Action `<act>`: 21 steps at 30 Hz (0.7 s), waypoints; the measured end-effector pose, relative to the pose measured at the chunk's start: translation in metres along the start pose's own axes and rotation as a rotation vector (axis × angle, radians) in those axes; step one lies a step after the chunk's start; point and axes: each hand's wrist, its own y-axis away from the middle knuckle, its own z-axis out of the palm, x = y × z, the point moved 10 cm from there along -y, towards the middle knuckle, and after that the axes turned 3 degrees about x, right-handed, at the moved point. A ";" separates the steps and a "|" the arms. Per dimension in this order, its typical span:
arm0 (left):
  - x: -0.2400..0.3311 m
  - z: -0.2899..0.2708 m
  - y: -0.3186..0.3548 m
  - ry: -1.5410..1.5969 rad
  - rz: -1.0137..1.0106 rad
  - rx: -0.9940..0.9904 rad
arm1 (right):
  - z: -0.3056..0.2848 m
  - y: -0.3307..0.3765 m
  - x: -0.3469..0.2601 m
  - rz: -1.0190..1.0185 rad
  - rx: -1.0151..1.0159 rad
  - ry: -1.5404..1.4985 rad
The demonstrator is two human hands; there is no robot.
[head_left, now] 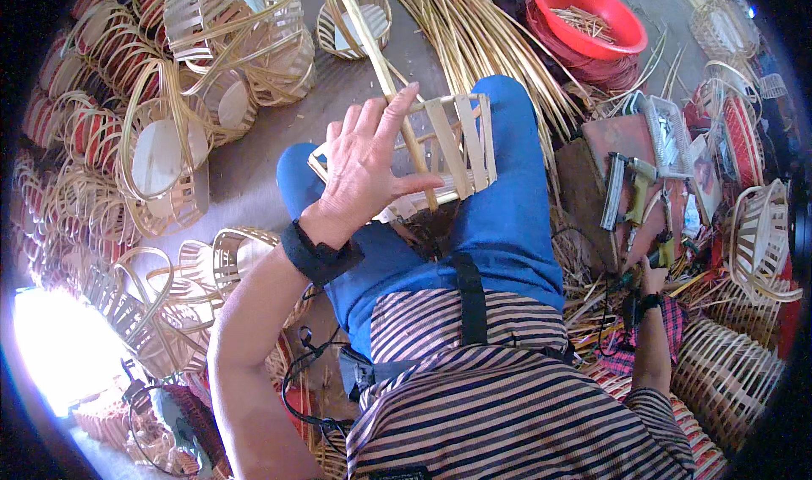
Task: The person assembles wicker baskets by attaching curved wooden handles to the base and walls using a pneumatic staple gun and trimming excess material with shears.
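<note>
My left hand (370,160) grips a small unfinished bamboo basket (452,146) resting on my lap, over blue trousers (499,218). The fingers spread across its slatted side. A long bamboo strip (364,32) rises from the basket toward the top of the view. My right hand (650,275) reaches down to the right, at the edge of a red-brown board (622,137), near a green staple gun (630,188) and small tools. What its fingers hold I cannot make out.
Many finished bamboo baskets with looped handles (161,154) are piled on the left. A bundle of loose bamboo strips (482,32) lies ahead, beside a red plastic basin (592,19). More baskets (761,235) stand at the right.
</note>
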 end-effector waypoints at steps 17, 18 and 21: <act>0.003 0.002 -0.005 -0.030 0.034 0.048 | -0.127 0.086 -0.160 -0.303 -0.192 -0.803; 0.004 0.003 -0.006 -0.025 0.028 0.032 | -0.127 0.104 -0.188 -0.274 -0.387 -0.775; 0.007 0.009 -0.010 -0.028 0.035 0.029 | -0.136 0.166 -0.259 -0.477 -0.628 -0.738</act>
